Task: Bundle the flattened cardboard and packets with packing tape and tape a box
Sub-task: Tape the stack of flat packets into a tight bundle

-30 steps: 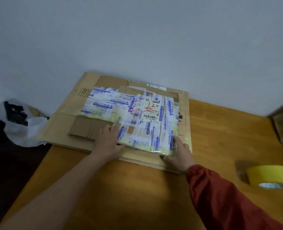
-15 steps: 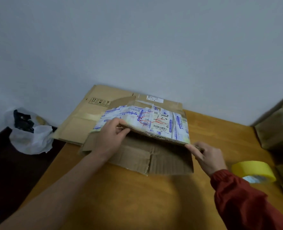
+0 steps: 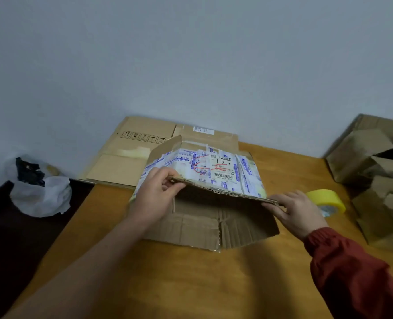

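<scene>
Your left hand [image 3: 155, 194] and right hand [image 3: 293, 211] pinch the near edge of the cardboard [image 3: 216, 192] carrying the packets [image 3: 204, 164], long axis running left-right above the bench [image 3: 168, 284], and the tape roll [image 3: 327, 200] lies just beside your right fingers [image 3: 275, 204]

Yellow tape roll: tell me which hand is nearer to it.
Right. The right hand grips the lifted cardboard's corner directly beside the yellow tape roll. The left hand holds the opposite corner, across the packet stack from it.

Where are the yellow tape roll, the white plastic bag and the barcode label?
yellow tape roll [image 3: 327, 197]: head view, outer yellow band.
white plastic bag [image 3: 42, 196]: head view, crumpled white front.
barcode label [image 3: 223, 169]: head view, label centre, atop packets.
</scene>
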